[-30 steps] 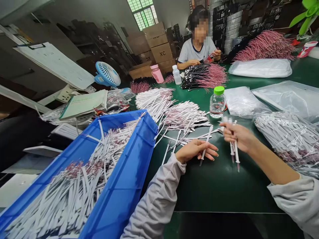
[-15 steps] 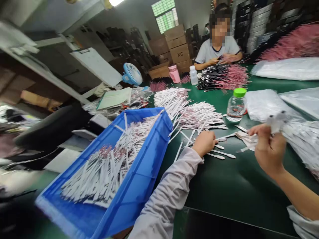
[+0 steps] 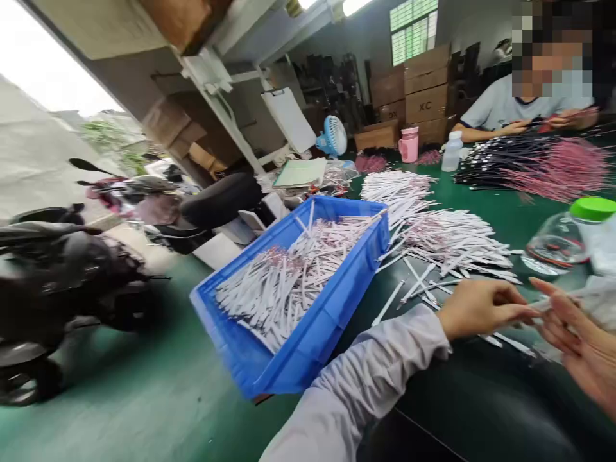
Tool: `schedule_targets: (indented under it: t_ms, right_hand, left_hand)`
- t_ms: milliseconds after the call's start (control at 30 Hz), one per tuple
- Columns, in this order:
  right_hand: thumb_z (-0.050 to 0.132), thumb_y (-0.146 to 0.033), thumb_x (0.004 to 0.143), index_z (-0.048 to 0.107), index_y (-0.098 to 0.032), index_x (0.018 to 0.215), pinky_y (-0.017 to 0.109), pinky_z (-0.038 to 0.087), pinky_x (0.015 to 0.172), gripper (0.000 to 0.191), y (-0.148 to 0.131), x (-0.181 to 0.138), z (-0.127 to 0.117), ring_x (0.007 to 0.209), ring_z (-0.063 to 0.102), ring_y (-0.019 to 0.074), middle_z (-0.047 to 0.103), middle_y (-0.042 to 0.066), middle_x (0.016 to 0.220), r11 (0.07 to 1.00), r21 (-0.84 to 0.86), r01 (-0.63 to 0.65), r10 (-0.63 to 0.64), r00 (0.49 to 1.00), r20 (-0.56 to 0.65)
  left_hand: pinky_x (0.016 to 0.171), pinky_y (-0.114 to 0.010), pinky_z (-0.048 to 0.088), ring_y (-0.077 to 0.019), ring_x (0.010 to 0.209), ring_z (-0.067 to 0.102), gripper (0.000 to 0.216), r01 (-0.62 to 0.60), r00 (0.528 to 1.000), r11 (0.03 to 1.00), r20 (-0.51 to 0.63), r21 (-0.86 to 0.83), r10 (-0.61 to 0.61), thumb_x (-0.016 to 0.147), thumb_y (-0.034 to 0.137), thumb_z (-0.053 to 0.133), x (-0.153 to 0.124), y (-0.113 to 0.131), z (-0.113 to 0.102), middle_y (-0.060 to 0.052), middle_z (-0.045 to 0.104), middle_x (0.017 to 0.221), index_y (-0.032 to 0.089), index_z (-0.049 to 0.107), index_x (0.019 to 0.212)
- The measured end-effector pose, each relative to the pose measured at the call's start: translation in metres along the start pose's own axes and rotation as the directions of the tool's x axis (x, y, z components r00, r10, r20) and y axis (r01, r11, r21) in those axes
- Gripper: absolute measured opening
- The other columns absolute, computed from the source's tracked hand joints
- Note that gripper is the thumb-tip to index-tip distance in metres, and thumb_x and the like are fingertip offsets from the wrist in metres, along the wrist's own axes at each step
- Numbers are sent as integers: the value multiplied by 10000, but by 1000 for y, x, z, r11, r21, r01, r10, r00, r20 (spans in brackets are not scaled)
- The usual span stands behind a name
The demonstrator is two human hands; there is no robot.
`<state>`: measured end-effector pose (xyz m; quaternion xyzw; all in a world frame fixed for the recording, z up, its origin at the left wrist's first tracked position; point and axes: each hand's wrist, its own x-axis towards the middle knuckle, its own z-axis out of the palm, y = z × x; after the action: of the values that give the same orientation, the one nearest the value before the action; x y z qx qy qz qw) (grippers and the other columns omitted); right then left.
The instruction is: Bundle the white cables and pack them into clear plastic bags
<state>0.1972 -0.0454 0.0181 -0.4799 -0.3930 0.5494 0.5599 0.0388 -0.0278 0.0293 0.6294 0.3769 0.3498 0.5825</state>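
My left hand (image 3: 481, 309), in a pale long sleeve, pinches the end of a thin white strip (image 3: 546, 304) between thumb and fingertips. Close against it on the right, my right hand (image 3: 577, 337) has its fingers curled round the same strip, partly blurred. Loose white strips (image 3: 418, 282) lie on the green table just beyond my left wrist, and a few more lie under my hands. Behind them spreads a heap of white strips with pinkish ends (image 3: 452, 240). The blue bin (image 3: 332, 305) left of my forearm holds many similar strips (image 3: 269, 289).
A clear jar with a green lid (image 3: 561, 240) stands beyond my hands. Across the table a person (image 3: 524, 109) handles black and pink wires (image 3: 543, 163). A pink bottle (image 3: 409, 145), white bottle (image 3: 452, 152) and blue fan (image 3: 333, 136) stand behind. Scooters (image 3: 72, 289) are parked at left.
The view has swung left, bringing the scooters in. My left hand has left the loose strips on the table and met my right hand, which has come down; both now hold a white strip.
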Motion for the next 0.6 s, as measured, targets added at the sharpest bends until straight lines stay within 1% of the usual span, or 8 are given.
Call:
schedule_targets:
  t_ms: [100,200,267,333,400,467,533,600]
  right_hand:
    - [733,-472,702,735,-241,979,277,150,394,360,-11,-1,1,435,184,53,226,-60,587,985,153,-82,82,997,10]
    - [759,-457,677,725,-225,934,224,131,375,348,-16,2,-4,437,140,33,258,-69,589,975,191,-115,97,990,102]
    - [769,-439,676,718,-194,866,208,131,372,314,-16,5,-7,435,134,30,248,-78,560,975,194,-107,84,989,124]
    - [764,-443,691,689,-178,787,201,153,373,291,-16,7,-9,433,157,34,239,-80,544,975,213,-62,42,995,94]
    - [750,-470,700,629,-180,721,204,197,381,315,-17,7,-9,444,217,43,329,-58,571,970,241,-28,15,998,59]
    - [723,-513,709,551,-186,678,214,228,390,371,-19,6,-9,466,282,54,455,-21,651,969,247,-29,22,999,31]
    - [655,-560,755,497,-194,672,225,251,402,408,-22,3,-8,485,335,69,515,4,696,983,184,15,-11,1000,-25]
    - [575,-555,824,470,-206,696,232,286,433,387,-25,-3,-7,507,373,86,497,-4,661,984,12,180,-177,977,-122]
  left_hand:
    - [597,-238,431,-148,682,622,445,179,981,980,91,-89,-171,631,540,740,-3,-1,-5,-43,656,722,137,604,760]
    - [471,-190,289,-143,679,640,468,352,912,927,268,-127,-309,654,569,714,-6,3,-14,-72,697,807,142,588,803]
    - [470,-185,292,-144,713,654,417,384,851,921,411,-59,-328,700,535,691,-7,8,-19,-71,706,826,142,605,808]
    - [520,-191,374,-147,750,657,321,336,805,935,483,109,-345,766,455,654,-4,17,-24,-55,706,799,137,654,807]
    - [609,-214,453,-151,763,650,246,253,857,905,356,341,-373,813,367,623,4,29,-29,-46,696,772,132,692,791]
    - [711,-262,504,-160,811,638,223,230,942,819,91,525,-323,853,337,594,16,42,-34,-52,686,869,137,691,866]
    - [806,-340,520,-179,916,616,259,251,966,754,-111,607,-232,884,351,564,29,55,-40,-71,639,1060,155,638,1035]
    - [855,-400,513,-200,1011,587,339,260,965,734,-185,628,-184,897,357,549,38,66,-45,-96,572,1189,162,558,1174]
